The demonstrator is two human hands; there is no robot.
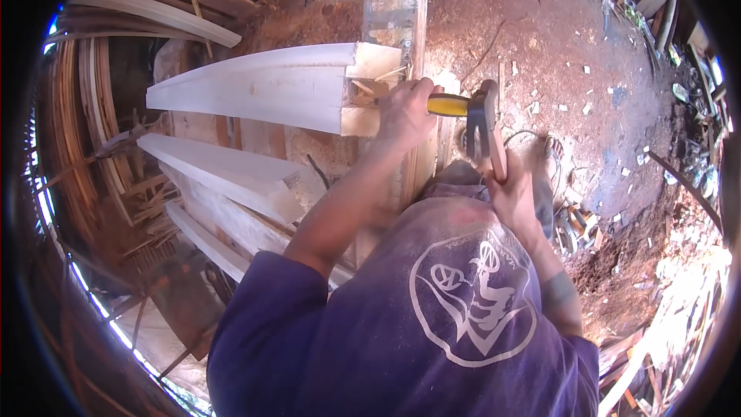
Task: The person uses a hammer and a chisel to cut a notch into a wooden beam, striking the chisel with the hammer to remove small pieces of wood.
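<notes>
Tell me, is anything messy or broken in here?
Messy, yes: small pale bits lie scattered over the reddish floor on the right. Splinters also stick out at the cut end of the upper white beam, while its long side looks smooth.

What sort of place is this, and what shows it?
Probably a rough woodworking shop: a long, pale, shaped timber, a dark-headed hammer with a wooden handle, and long brown wooden boards piled at the left.
</notes>
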